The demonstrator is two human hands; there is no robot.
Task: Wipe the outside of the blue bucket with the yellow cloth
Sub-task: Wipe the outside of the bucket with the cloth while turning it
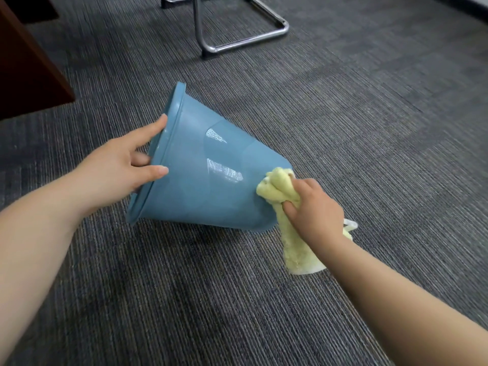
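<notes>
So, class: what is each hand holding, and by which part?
The left hand grips the blue bucket by its rim, fingers curled over the edge. The right hand clutches the yellow cloth around its bunched middle, pressing it against the bucket near the base.

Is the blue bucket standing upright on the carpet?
No, the blue bucket lies tilted on its side, its rim held by the left hand while the right hand presses the yellow cloth near its base.
</notes>
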